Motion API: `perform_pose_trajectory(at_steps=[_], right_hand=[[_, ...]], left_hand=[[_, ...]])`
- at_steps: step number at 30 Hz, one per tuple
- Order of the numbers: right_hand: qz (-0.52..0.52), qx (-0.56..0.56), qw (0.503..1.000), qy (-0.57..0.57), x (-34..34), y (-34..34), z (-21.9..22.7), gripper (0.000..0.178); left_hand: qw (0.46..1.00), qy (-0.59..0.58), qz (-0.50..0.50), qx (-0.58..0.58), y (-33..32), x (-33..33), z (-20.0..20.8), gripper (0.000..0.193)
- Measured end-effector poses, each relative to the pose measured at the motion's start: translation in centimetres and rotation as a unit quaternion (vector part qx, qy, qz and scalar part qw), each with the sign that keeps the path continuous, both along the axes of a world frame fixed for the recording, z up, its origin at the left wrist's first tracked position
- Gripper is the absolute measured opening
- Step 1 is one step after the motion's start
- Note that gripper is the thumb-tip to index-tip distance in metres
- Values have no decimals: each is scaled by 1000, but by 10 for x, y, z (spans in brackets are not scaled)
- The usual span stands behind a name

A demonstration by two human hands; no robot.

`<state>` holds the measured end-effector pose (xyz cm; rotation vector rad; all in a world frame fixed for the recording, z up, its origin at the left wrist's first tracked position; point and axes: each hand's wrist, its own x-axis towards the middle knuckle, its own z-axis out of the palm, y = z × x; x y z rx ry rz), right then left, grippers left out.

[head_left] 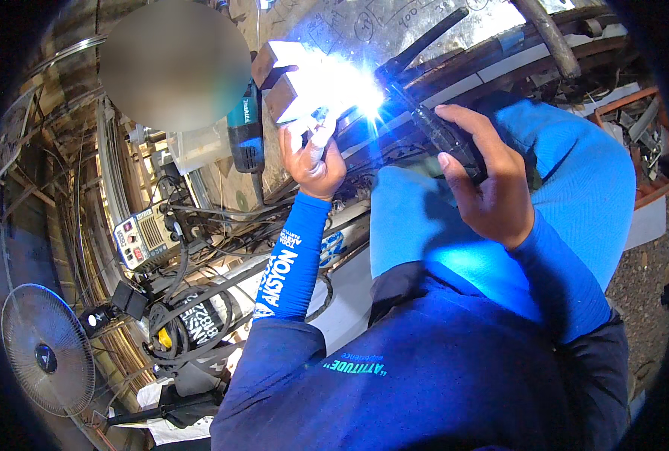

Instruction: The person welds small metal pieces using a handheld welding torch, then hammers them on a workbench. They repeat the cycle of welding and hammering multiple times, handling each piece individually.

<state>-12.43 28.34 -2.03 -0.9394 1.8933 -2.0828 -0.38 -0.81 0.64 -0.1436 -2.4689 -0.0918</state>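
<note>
A glaring blue-white welding arc burns just above the middle of the view and washes out whatever lies right at it. My right hand is closed around a black welding electrode holder, whose far end points into the glare. On the arc's left, my left hand has its fingers raised and bent against an angular metal piece with brownish faces. The fingertips are partly lost in the light. A dark bar-shaped tool handle slants away beyond the arc.
A teal angle grinder lies left of my left hand. Further left are a welding machine, tangled cables and a fan. A hammer-like wooden handle and an orange-edged tray of scrap metal are at right.
</note>
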Motion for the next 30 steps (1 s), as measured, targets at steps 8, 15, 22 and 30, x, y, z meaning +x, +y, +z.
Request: perform_pose_trajectory(at_steps=[8,15,22,30], right_hand=[[5,-21,995,-98,4,0,4,42],[-10,-14,998,-68,-2,2,4,43],[5,-4,997,-77,-3,4,7,43],[20,3,996,-92,-3,6,10,43]], left_hand=[[998,-18,25,46,1,6,-3,46],[998,-25,34,39,5,5,0,47],[998,-18,32,50,4,5,-2,45],[995,-16,35,89,7,2,-1,45]])
